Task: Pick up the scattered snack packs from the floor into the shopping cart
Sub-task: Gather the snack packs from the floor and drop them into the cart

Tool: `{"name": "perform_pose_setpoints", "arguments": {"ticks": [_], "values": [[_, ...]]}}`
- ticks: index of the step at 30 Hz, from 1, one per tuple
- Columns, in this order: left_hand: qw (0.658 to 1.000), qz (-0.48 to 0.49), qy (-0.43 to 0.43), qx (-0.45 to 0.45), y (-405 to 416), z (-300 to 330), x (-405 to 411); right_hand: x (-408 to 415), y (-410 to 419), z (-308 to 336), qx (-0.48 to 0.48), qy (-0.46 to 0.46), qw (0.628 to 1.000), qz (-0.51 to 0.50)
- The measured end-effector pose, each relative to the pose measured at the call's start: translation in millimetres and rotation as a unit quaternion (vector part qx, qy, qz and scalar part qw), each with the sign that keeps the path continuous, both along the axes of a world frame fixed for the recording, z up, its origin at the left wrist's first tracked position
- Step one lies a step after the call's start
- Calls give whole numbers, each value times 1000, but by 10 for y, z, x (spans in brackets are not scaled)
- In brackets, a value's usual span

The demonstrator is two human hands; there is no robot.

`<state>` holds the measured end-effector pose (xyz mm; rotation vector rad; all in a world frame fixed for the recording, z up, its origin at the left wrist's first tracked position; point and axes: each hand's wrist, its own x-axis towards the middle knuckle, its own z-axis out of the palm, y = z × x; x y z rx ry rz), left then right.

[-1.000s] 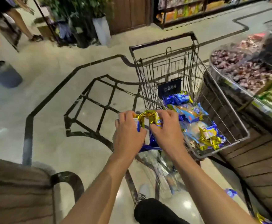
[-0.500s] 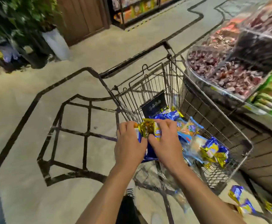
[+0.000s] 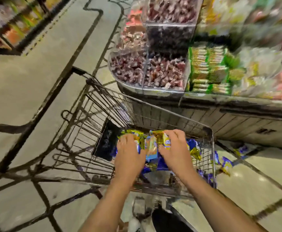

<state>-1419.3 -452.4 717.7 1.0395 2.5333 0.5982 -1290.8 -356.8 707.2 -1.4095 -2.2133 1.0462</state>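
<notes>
Both hands are over the wire shopping cart (image 3: 173, 113). My left hand (image 3: 128, 154) grips blue and gold snack packs (image 3: 151, 146) at their left side. My right hand (image 3: 176, 150) grips the same bundle at its right side, fingers curled over a gold wrapper. More blue and gold packs (image 3: 194, 151) lie in the cart basket under and beside my hands. Other snack packs (image 3: 225, 163) lie on the floor just right of the cart. The picture is blurred by motion.
A wooden display counter (image 3: 237, 121) with clear bins of wrapped sweets (image 3: 155, 71) and green packets (image 3: 209, 67) stands right behind the cart. A dark sign plate (image 3: 107, 143) hangs inside the basket. Tiled floor with dark inlay lines spreads to the left. My dark shoe (image 3: 167, 221) is below.
My hands have carried the bundle forward and down into the basket and moved slightly apart. The view has swung right, bringing the sweets counter and the packs on the floor closer.
</notes>
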Motion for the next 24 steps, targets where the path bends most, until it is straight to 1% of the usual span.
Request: {"name": "perform_pose_setpoints", "arguments": {"ticks": [7, 10, 14, 16, 18, 21, 24], "values": [[999, -35, -4, -22, 758, -403, -229, -137, 555, -524, -23, -47, 997, -54], [998, -50, -12, -42, 959, -809, -348, -164, 702, -920, -34, -79, 994, -74], [991, -91, -25, -97, 1184, -1455, -475, -156, 845, -1533, -60, -154, 982, -89], [988, -112, -29, -106, 1211, -1721, -508, -170, 871, -1769, -91, -176, 975, -101], [986, -131, -29, -102, 1197, -1944, -517, -177, 859, -1956, -100, -174, 973, -110], [988, -104, -38, -109, 1140, -2179, -545, -209, 807, -2212, -86, -166, 976, -110], [987, -100, -37, -117, 1090, -2330, -561, -241, 769, -2329, -75, -203, 970, -108]]}}
